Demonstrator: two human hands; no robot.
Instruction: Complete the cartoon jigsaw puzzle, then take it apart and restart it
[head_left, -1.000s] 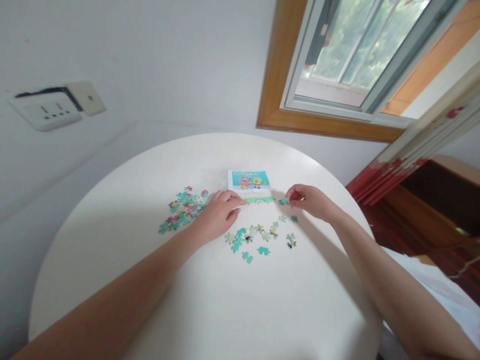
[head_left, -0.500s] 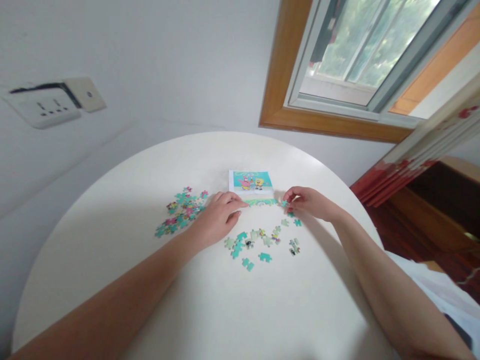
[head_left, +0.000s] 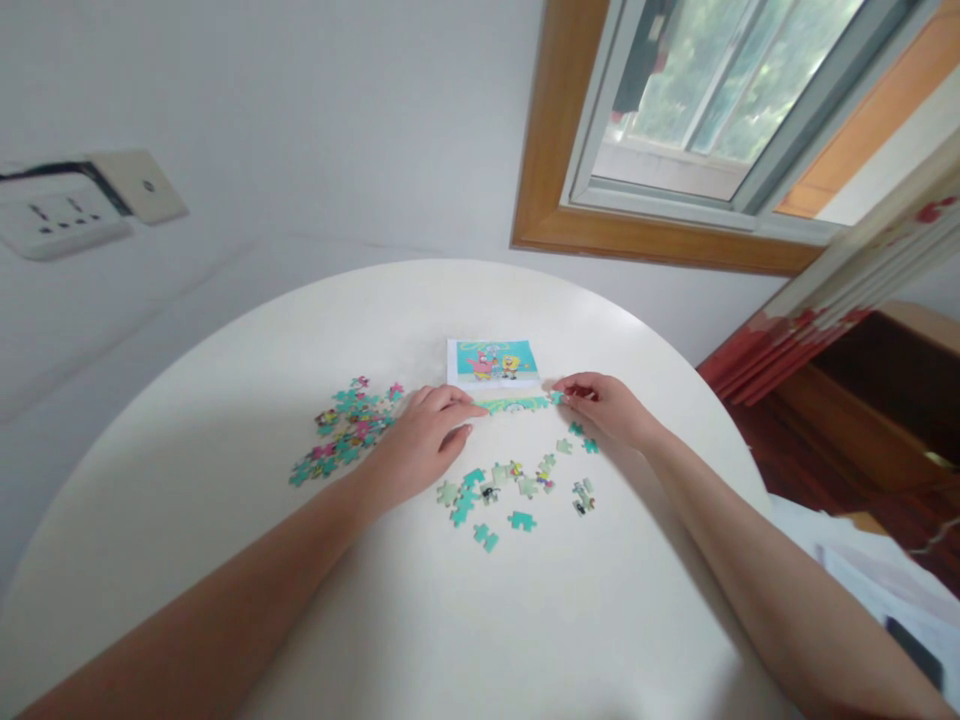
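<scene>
A narrow strip of joined puzzle pieces lies just in front of the picture card, which shows cartoon figures on teal. My left hand rests flat on the table, fingers loosely stretched, its index fingertip at the strip's left end. At the other end, my right hand pinches a teal puzzle piece against or right beside the strip; whether the two interlock I cannot tell. Loose teal pieces lie below my right hand. Left of my left hand spreads a mixed pile of puzzle pieces.
More loose pieces are scattered nearer me on the round white table. A wall with a socket and a wood-framed window borders the far side. Papers and a dark flat object lie at the lower right.
My right hand has brought the teal piece left and slightly away from me, up to the strip's right end. My left hand keeps its place by the strip. The camera view has shifted slightly.
</scene>
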